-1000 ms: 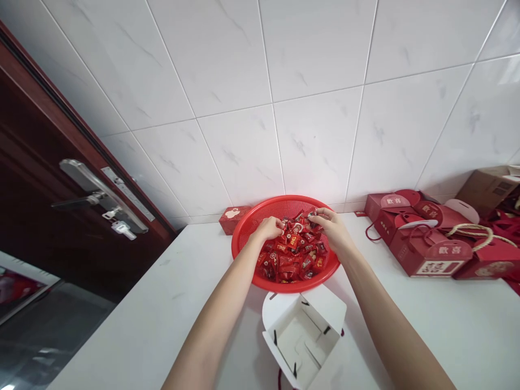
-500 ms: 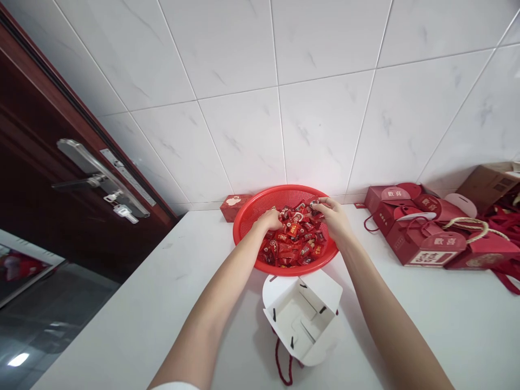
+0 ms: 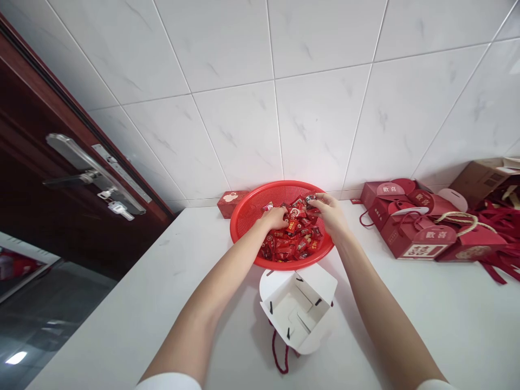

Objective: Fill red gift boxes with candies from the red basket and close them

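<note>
A red plastic basket (image 3: 244, 233) stands against the wall with many red-wrapped candies (image 3: 286, 246) in it. My left hand (image 3: 276, 218) reaches in from the left, its fingers curled down among the candies, the fingertips hidden. On the right side of the basket, my right hand (image 3: 328, 212) pinches a dark, shiny wrapped candy (image 3: 310, 199) between thumb and fingers. Just in front of the basket lies an open white-lined box (image 3: 298, 311), its flaps spread and a dark red cord (image 3: 280, 352) at its near side. Nothing but folded slots shows inside it.
A small red box (image 3: 229, 204) sits behind the basket's left side. Closed red gift boxes (image 3: 418, 230) cluster at right, beside a brown carton (image 3: 479, 176) and red ribbons (image 3: 504, 233). A dark door (image 3: 36, 179) with keys is at left.
The view has shifted slightly. My left hand has moved a little right and its fingers are curled deeper among the candies. My right hand still pinches the dark candy.
</note>
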{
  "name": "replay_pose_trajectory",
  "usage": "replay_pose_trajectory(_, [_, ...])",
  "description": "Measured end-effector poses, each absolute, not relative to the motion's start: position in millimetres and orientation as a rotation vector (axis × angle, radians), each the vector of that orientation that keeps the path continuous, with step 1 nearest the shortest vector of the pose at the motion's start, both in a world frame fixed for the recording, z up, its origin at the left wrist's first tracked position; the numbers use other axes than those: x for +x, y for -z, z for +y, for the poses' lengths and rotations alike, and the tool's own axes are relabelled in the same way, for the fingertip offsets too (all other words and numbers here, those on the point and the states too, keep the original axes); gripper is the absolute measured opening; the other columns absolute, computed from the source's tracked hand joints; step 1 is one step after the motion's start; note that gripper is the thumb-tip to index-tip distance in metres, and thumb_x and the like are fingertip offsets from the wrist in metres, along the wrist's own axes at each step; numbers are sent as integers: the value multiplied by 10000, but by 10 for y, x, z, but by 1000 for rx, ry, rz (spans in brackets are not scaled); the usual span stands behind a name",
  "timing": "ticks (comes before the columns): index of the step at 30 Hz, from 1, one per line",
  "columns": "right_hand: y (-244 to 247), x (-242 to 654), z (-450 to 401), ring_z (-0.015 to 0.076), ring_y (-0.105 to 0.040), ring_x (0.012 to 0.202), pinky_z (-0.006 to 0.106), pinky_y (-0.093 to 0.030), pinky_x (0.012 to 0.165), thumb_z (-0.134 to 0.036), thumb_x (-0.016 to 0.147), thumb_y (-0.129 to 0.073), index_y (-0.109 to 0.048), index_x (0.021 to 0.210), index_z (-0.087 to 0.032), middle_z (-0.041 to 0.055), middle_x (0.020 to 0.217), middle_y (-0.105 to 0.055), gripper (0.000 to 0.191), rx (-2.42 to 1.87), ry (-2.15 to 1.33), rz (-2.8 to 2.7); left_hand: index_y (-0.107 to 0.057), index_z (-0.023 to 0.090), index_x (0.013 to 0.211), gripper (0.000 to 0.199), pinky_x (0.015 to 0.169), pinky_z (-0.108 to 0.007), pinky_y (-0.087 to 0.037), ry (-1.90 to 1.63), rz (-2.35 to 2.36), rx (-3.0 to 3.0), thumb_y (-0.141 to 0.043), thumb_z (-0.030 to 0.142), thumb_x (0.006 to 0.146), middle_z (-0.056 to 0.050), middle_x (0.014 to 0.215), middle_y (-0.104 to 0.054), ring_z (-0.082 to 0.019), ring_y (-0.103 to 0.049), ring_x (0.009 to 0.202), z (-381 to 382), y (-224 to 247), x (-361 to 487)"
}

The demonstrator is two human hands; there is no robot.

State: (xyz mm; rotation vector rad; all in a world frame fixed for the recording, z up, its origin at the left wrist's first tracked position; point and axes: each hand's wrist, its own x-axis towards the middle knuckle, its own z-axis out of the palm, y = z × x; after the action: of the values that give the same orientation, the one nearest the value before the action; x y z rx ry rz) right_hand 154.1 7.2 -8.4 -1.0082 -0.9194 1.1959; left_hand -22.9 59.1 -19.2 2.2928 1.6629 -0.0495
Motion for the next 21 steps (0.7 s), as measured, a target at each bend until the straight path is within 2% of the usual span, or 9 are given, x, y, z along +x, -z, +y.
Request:
replay_pose_trajectory(3, [83, 1543, 64, 165, -665, 672, 316, -566, 656, -250, 621, -726, -629, 802, -212, -2, 790, -709, 209, -999, -1194, -927, -651, 224, 1215, 525, 970, -361, -496, 26, 1647, 2278, -772, 300, 710, -96, 1293, -690, -312, -638, 1192, 611, 211, -244])
replay_pose_trajectory(5, [90, 1546, 68, 165, -660, 668, 318, -558, 653, -267, 614, -740, -625, 799, -218, -6, 785, -707, 224, -996, -1194, -935, -654, 226, 1210, 580, 954, -344, -498, -9, 1632, 2261, -815, 314, 661, -93, 1288, -693, -315, -640, 1186, 625, 230, -253])
replay_pose_trajectory(9, [108, 1548, 89, 173, -657, 686, 310, -543, 639, -297, 603, -749, -623, 778, -225, -7, 764, -705, 227, -1003, -1189, -942, -728, 208, 965, 360, 789, -286, -520, -92, 1565, 2225, -823, 269, 624, -47, 977, -764, -276, -711, 942, 642, 276, -263])
replay_pose_trajectory(14, [93, 1539, 86, 180, -668, 692, 308, -547, 632, -306, 607, -735, -620, 758, -227, -2, 753, -707, 206, -989, -1192, -952, -719, 213, 776, 190, 676, -253, -494, -279, 1494, 2176, -808, 212, 608, 18, 714, -703, -216, -685, 766, 657, 295, -272])
replay_pose_trajectory(17, [78, 1533, 67, 188, -680, 683, 310, -550, 622, -299, 611, -748, -613, 737, -230, 0, 734, -703, 197, -973, -1214, -943, -705, 205, 711, 89, 679, -257, -491, -401, 1471, 2156, -777, 249, 682, 13, 694, -693, -198, -664, 743, 668, 268, -290])
replay_pose_trajectory(21, [88, 1531, 59, 185, -687, 685, 306, -560, 641, -293, 593, -771, -631, 740, -227, -9, 720, -697, 214, -955, -1229, -933, -718, 199, 764, 81, 756, -284, -501, -556, 1446, 2136, -723, 280, 759, -3, 760, -718, -196, -654, 790, 682, 224, -315])
